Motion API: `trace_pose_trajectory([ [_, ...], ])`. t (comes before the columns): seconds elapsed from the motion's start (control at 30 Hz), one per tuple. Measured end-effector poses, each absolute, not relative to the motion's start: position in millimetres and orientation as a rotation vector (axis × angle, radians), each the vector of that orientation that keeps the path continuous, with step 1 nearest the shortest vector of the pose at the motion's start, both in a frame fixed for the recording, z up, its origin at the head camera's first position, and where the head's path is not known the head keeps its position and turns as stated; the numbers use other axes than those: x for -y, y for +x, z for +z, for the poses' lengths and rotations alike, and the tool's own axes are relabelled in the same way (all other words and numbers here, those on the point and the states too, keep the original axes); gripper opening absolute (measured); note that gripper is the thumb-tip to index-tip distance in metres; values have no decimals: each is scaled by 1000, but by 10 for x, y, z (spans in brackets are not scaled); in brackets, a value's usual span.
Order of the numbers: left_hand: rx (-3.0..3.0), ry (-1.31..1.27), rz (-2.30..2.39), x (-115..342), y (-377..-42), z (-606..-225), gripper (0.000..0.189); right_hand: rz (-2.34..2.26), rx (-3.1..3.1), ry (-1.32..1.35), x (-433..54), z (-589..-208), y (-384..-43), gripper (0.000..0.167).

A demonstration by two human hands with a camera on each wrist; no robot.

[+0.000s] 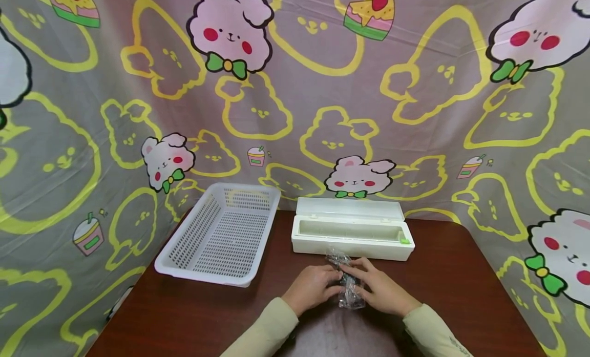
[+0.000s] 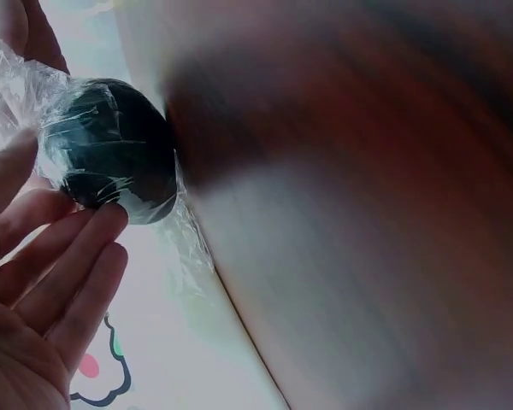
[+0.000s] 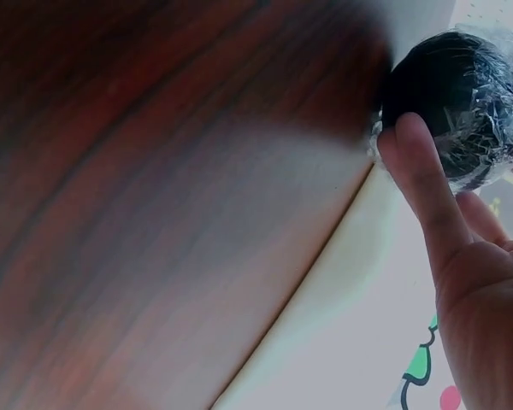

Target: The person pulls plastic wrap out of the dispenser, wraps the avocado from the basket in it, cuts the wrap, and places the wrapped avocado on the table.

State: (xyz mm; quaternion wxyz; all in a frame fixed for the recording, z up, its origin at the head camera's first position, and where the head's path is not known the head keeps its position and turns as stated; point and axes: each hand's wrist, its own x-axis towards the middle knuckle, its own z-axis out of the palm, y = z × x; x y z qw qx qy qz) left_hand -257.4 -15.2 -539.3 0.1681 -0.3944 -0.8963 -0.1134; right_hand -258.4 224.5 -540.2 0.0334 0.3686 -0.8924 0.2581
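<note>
Low over the table front, both hands hold a dark, rounded object wrapped in crinkled cling film. My left hand grips it from the left, thumb on one side and fingertips against the other. From the right, my right hand holds it with fingers spread over the wrapped surface. Loose film sticks out at both ends in the head view. In the right wrist view the dark object looks almost black and smooth under the film. What kind of thing it is, I cannot tell.
Just beyond the hands stands a long white cling film dispenser, lid raised, with a green slider at its right end. A white perforated basket sits to the left on the brown table. A cartoon-print curtain surrounds the table.
</note>
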Motion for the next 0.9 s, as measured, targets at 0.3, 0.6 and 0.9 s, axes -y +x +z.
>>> trace_pose_trajectory([
  [0.3, 2521, -1046, -358, 88, -2591, -5376, 11, 869, 2772, 1179, -2295, -5439, -2608, 76],
  [0.6, 2548, -1014, -509, 78, -2621, -5399, 11, 887, 2760, 1111, -2255, -5420, -2611, 58],
  [0.9, 2693, -1072, -726, 162, -2645, -5389, 32, 805, 2725, 1074, -2251, -5397, -2625, 43],
])
